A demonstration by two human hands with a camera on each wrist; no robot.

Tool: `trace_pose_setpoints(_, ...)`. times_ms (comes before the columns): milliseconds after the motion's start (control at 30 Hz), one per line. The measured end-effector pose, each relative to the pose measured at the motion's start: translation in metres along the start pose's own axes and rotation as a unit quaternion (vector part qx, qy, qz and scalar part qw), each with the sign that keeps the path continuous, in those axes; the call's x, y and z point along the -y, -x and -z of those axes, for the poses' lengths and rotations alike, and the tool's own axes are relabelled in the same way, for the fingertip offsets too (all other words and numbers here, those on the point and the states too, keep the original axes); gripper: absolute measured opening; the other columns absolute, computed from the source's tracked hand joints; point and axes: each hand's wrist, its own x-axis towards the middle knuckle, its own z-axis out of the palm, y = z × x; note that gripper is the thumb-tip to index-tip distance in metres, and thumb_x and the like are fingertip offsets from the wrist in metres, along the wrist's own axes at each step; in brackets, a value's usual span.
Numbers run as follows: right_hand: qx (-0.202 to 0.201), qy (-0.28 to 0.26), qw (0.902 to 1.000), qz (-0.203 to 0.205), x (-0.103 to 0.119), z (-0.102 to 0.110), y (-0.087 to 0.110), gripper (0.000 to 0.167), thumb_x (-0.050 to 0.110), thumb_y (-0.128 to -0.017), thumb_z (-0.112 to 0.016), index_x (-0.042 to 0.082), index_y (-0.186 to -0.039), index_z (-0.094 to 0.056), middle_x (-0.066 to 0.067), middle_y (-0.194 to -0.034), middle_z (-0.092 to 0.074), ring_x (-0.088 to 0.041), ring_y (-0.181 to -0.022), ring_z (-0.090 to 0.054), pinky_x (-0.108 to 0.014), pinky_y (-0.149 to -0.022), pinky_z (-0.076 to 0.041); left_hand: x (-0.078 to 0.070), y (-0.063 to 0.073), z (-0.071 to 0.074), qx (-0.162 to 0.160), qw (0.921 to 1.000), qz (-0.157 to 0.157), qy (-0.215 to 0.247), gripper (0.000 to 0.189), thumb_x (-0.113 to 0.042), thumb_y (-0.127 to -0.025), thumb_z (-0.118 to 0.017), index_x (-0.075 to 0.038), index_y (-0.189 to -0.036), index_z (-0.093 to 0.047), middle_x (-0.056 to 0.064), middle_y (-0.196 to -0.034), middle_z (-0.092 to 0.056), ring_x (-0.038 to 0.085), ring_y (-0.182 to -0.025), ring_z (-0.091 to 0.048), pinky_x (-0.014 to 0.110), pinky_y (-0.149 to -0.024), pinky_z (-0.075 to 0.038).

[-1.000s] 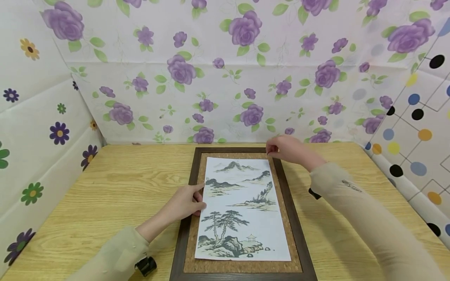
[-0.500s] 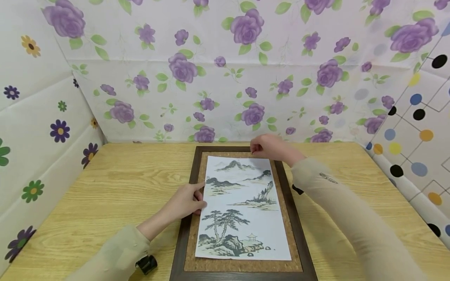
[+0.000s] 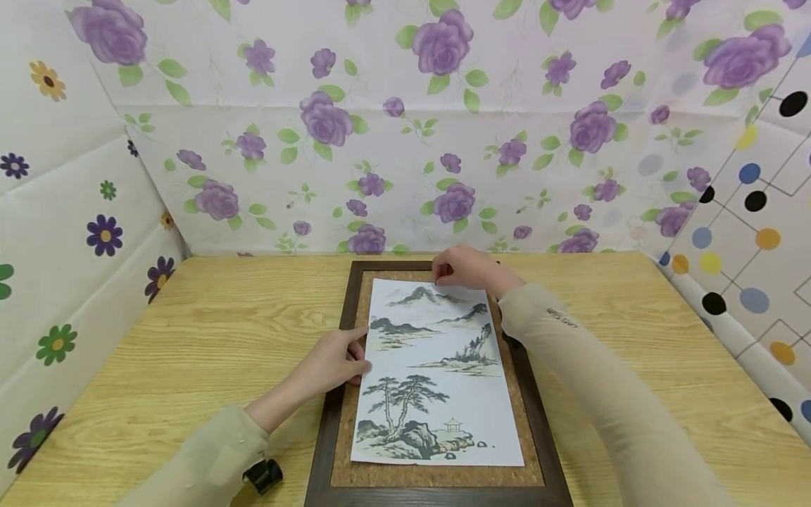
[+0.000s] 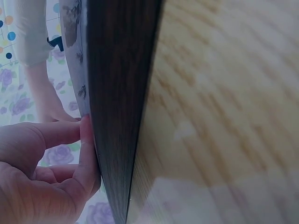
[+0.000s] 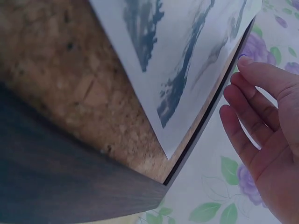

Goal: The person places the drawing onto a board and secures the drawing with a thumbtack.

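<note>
A sheet of paper with a printed ink landscape (image 3: 437,380) lies on a cork board (image 3: 443,477) in a dark wooden frame (image 3: 548,451). At its left edge my left hand (image 3: 332,360) rests with the forefinger and thumb extended, their tips on the paper's margin; the other fingers are bent beneath. My right hand (image 3: 467,269) is over the top edge of the paper. Between its thumb and forefinger it pinches a small dark thing (image 3: 436,283), bluish in the right wrist view and mostly hidden by the fingertips, so its kind is unclear.
The framed board lies on a wood-grain table (image 3: 241,317). Behind the table stands a backdrop with purple flowers (image 3: 329,120); patterned sheets flank both sides. A black band (image 3: 262,477) is at the left sleeve.
My right hand has moved left from the frame's top right corner to the middle of the paper's top edge, still pinching the small dark thing. The left hand has stayed in place.
</note>
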Motion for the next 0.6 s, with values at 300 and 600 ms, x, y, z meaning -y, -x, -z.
trace_pose_setpoints(300,0.010,-0.011,0.9999,-0.006,-0.0006,-0.0048,-0.0041,0.006,0.010,-0.092,-0.068,0.013,-0.091,-0.073,0.000,-0.086,-0.071,-0.011,-0.075,-0.062,-0.026,-0.072,-0.053,0.0001,-0.0021,-0.0002,-0.003,1.0000,0.003,-0.004,0.066,-0.001,-0.088,-0.066,0.009,-0.147,-0.038,0.005,-0.077,-0.064,0.011,-0.056,-0.063,0.025,-0.052,-0.051)
trace_pose_setpoints(600,0.011,-0.007,0.9999,-0.004,-0.0010,-0.0072,-0.0057,0.006,0.010,-0.093,-0.068,0.012,-0.091,-0.073,0.000,-0.085,-0.071,-0.012,-0.075,-0.062,-0.028,-0.072,-0.052,0.0001,-0.0021,-0.0004,-0.002,1.0000,-0.001,-0.008,0.066,-0.001,-0.088,-0.067,0.010,-0.147,-0.038,0.005,-0.077,-0.065,0.011,-0.056,-0.063,0.024,-0.052,-0.050)
